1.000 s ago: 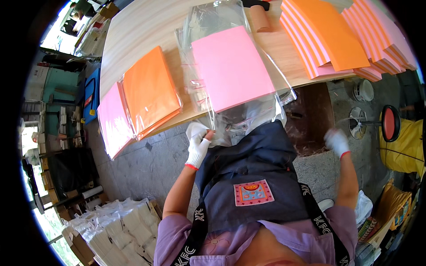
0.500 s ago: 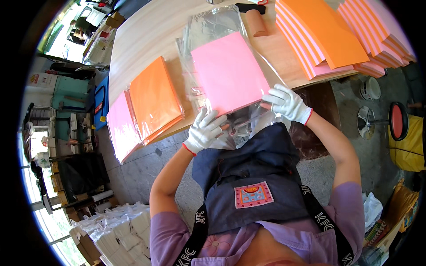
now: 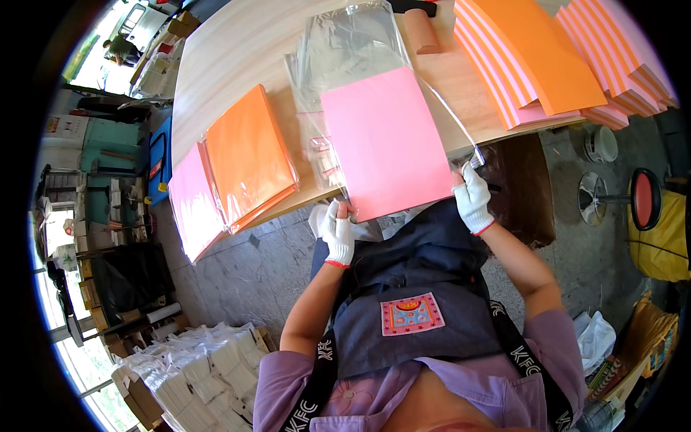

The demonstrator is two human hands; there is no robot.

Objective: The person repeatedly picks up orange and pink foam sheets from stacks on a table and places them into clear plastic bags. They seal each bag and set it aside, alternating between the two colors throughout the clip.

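A person's gloved left hand (image 3: 337,234) and right hand (image 3: 472,200) take hold of a pink pack (image 3: 389,144) at its two near corners, its front edge jutting past the counter (image 3: 223,57) toward a dark apron (image 3: 403,266). Each grip is pinched together on the pack, though whether the fingertips press paper or clear film cannot be told. Beneath its far end lie clear plastic sleeves (image 3: 349,43), their count lost in glare and overlap; the pack itself hides their middle. To the left, an orange pack (image 3: 248,147) rests beside a paler pink pack (image 3: 193,201), both shining under film. At right, a fanned orange-and-pink stack (image 3: 522,54) partly covers a second stack (image 3: 612,57), which the dark lens rim clips. A black object (image 3: 416,7) beyond a brown block (image 3: 422,32) is cut off at the top edge. A distant person (image 3: 121,49) is too small to make out.
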